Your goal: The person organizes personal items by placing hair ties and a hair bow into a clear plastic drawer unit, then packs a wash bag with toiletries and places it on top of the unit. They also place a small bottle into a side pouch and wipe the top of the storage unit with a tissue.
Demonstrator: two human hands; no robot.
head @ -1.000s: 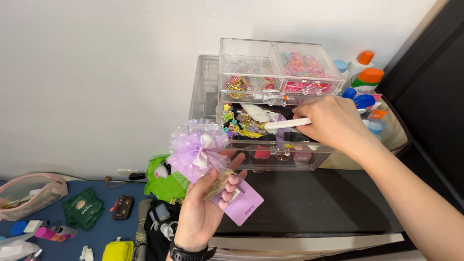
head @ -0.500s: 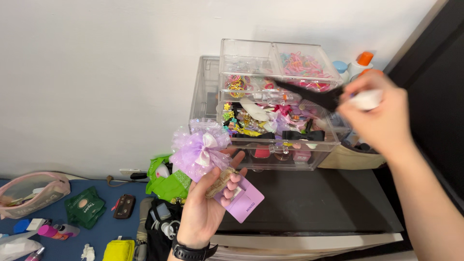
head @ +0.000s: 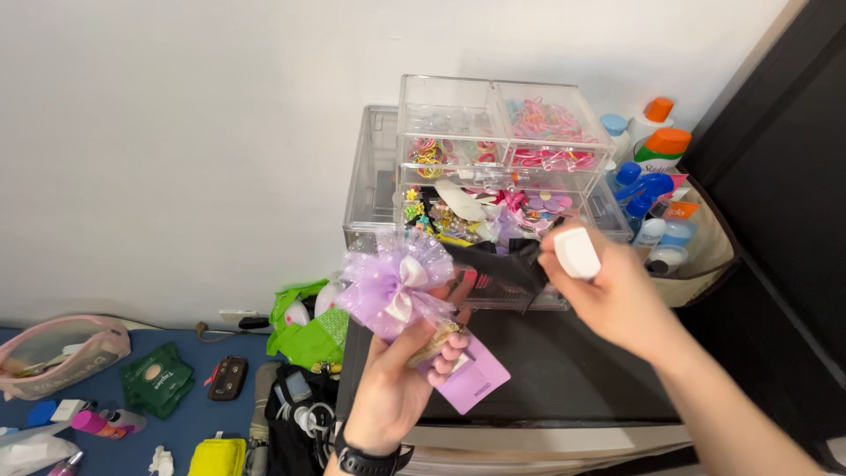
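Left hand (head: 397, 388) grip holds purple mesh-ribbon bow (head: 394, 284); right hand (head: 617, 295) grip holds white block (head: 577, 253) before clear acrylic drawer organiser (head: 493, 123) containing coloured hair accessories.

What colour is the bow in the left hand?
Lilac bow, white centre, in the left hand; head view.

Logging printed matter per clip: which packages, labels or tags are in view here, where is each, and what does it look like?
Purple card tag: in the left hand, under the lilac bow; flat rectangle.
Green pouch: on the blue floor, lower left; dark green, round pale label.
Bottles: right of the clear drawer unit; white, orange caps.
White block: in the right hand, with black fabric; rounded.
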